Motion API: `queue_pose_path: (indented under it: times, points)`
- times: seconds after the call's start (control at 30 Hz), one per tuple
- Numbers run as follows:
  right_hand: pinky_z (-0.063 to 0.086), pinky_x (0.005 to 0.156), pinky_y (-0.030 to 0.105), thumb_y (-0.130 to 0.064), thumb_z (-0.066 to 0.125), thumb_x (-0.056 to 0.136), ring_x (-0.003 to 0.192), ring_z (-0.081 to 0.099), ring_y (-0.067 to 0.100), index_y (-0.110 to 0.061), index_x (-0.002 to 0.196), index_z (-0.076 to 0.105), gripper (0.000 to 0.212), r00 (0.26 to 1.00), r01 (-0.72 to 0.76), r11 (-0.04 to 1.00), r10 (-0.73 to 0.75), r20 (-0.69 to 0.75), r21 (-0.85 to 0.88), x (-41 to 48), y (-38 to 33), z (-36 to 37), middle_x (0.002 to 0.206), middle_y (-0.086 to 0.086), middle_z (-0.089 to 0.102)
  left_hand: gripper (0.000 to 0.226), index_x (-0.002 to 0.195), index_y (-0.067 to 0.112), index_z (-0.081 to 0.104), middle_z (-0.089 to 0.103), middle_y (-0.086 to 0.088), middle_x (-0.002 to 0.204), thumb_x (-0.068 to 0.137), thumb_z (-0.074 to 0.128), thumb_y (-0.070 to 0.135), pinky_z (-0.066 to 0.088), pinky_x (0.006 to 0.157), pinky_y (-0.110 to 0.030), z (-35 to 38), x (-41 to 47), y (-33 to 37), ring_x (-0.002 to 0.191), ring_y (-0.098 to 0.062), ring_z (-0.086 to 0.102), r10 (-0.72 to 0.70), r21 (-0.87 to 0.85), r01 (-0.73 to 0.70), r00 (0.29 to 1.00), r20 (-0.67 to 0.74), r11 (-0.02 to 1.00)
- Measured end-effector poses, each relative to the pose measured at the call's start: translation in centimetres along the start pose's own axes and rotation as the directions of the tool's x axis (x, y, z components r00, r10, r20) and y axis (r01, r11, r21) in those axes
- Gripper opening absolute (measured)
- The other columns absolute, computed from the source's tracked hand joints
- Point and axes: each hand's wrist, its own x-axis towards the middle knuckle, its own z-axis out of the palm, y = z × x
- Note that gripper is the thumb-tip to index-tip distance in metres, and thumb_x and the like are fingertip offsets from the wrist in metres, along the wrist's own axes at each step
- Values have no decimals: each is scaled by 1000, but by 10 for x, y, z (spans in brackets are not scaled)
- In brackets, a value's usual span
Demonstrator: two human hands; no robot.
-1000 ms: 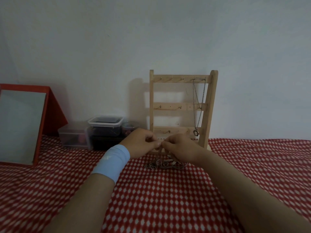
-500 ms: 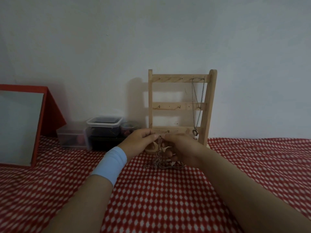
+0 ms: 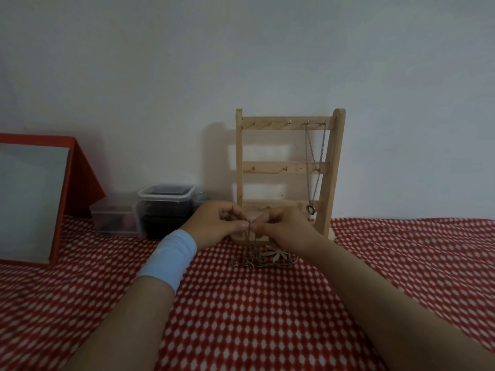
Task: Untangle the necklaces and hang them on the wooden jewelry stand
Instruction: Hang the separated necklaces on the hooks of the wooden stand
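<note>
Necklaces lie tangled just below the left grip and right grip (both pinch one chain rising from them); the wooden jewelry stand is just behind.

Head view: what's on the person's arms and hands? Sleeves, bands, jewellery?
A light blue wristband sits just behind the left hand. Both forearms are otherwise bare, with no sleeves. The right hand and wrist wear nothing. No rings or watch show.

Apparently tangled necklaces before upright wooden stand
</note>
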Motion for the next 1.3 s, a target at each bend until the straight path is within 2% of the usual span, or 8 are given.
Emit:
queue_pose_path:
  times: [0.23, 0.43, 0.57, 0.8, 0.97, 1.03, 1.13, 1.3]
  points:
    - [41, 44, 12, -23, 72, 94, 41, 49, -3, -9, 93, 78, 15, 1000, -23, 1000, 23, -10, -6, -1, -1, -2, 49, -14, 62, 8, 91, 21, 76, 75, 7, 90, 85, 74, 17, 51, 79, -12, -1, 0, 0, 86, 0, 68, 5, 7, -5, 1000, 29, 1000]
    - [46, 47, 18, -25, 73, 93, 53, 58, 7, -9, 94, 78, 16, 997, -80, 997, 80, 22, 13, -1, -2, -1, 89, 9, 77, 4, 90, 8, 70, 74, -8, 85, 87, 70, 8, 57, 71, -22, 4, -2, 5, 72, -19, 71, 32, -67, -29, 999, 38, 997]
    - [44, 44, 17, -16, 72, 92, 44, 51, 3, -7, 90, 78, 11, 998, -62, 998, 62, -14, 1, -2, -3, -2, 62, -1, 64, 6, 87, 8, 70, 72, -4, 77, 86, 69, 2, 56, 66, -22, 7, -3, 8, 65, -14, 69, -21, -165, 32, 998, 66, 986]
    - [42, 43, 16, -14, 68, 94, 40, 46, 3, 0, 93, 76, 16, 998, -47, 999, 46, -29, -21, -1, -4, 1, 57, -2, 58, 4, 88, 9, 69, 71, -1, 66, 88, 66, 6, 50, 53, -19, 6, -2, 17, 60, -15, 66, -136, -173, 154, 985, 109, 973]
    - [43, 46, 22, -22, 67, 94, 50, 54, 9, 1, 103, 74, 25, 990, -141, 983, 139, 25, 117, -1, -6, 1, 87, 22, 73, 7, 90, 12, 68, 70, -6, 73, 90, 64, 7, 55, 64, -27, 4, -4, 15, 67, -18, 67, -179, -327, 222, 971, 158, 919]
    - [43, 48, 24, -23, 66, 95, 55, 55, 12, 0, 106, 71, 25, 974, -214, 963, 197, 113, 164, -1, -6, -1, 101, 17, 74, 7, 90, 11, 70, 70, -9, 75, 90, 65, 6, 56, 68, -29, 2, -6, 11, 67, -17, 66, -153, -330, 201, 974, 164, 922]
    - [38, 48, 23, -20, 59, 99, 55, 50, 11, -5, 97, 65, 16, 934, -315, 915, 252, 252, 251, -3, -8, -4, 81, 1, 67, 9, 89, 14, 71, 71, -3, 74, 89, 66, 7, 54, 72, -28, 2, -5, 7, 67, -13, 65, -88, -253, 117, 988, 126, 960]
    - [34, 48, 20, -21, 57, 100, 52, 45, 7, -16, 97, 64, 10, 922, -353, 879, 269, 278, 321, 1, -6, -7, 76, -5, 66, 16, 90, 26, 76, 76, 6, 81, 83, 75, 11, 58, 80, -26, 4, -4, 12, 78, -7, 71, 18, -99, -15, 999, 31, 995]
